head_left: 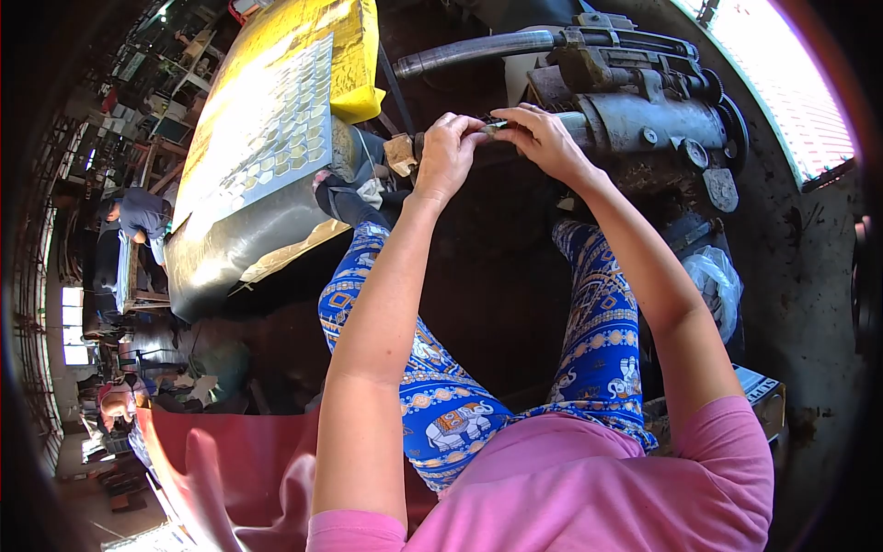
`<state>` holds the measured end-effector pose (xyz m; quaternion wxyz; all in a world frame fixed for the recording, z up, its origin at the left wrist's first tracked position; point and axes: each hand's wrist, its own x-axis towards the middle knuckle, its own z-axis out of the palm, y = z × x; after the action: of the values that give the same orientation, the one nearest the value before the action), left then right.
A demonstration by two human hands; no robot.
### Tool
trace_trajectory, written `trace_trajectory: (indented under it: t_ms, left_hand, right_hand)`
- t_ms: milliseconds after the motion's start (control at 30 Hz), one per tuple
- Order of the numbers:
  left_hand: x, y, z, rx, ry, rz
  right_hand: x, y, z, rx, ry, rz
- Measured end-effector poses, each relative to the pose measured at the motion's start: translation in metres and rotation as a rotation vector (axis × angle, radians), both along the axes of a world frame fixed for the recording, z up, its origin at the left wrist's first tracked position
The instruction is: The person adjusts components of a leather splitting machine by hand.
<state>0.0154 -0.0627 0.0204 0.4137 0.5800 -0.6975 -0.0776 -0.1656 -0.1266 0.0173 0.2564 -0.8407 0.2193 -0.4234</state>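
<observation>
My left hand (449, 152) and my right hand (544, 143) meet in front of the machine, fingertips pinched close together. Between them is a small, thin greenish piece (498, 125), mostly covered by the fingers; its exact kind does not show. Just beyond my right hand is the dark metal machine (653, 122), with a long shiny cylindrical arm (487, 51) reaching left. To the left, a sheet bearing rows of scale-like pale pieces (292, 138) lies on a yellow-wrapped stack (352, 46).
A wooden block (400, 155) sits left of my left hand. A clear plastic bag (716, 281) and a box (768, 405) are on the right. Dark red sheet material (239, 460) is at lower left. Two other people work farther left, one in a dark shirt (145, 213).
</observation>
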Motion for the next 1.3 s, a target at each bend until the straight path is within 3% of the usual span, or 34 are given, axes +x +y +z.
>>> trace_trajectory:
  t_ms: [300,500,600,800,900,1000,1300]
  left_hand:
    - [0.000,-0.002,-0.004,-0.046,-0.095,0.043]
    - [-0.008,0.003,0.007,-0.047,0.084,0.054]
    - [-0.009,0.003,0.005,-0.146,-0.105,0.018]
    - [-0.006,0.000,0.006,-0.027,-0.046,0.008]
    - [-0.005,0.001,0.004,-0.034,-0.060,-0.008]
    - [-0.004,0.000,0.003,-0.043,-0.050,-0.007]
    - [-0.003,-0.002,0.000,-0.015,-0.024,-0.008]
  right_hand:
    - [0.001,-0.007,-0.004,-0.043,-0.007,0.063]
    - [0.003,-0.013,-0.005,-0.026,0.004,0.085]
    - [0.004,-0.014,-0.002,0.036,0.012,0.106]
    - [0.003,-0.016,0.002,0.047,0.125,0.043]
    - [0.006,-0.012,-0.004,-0.141,-0.030,0.009]
    - [0.001,0.004,0.002,0.078,-0.004,-0.072]
    - [0.003,-0.008,-0.007,-0.035,-0.028,0.035]
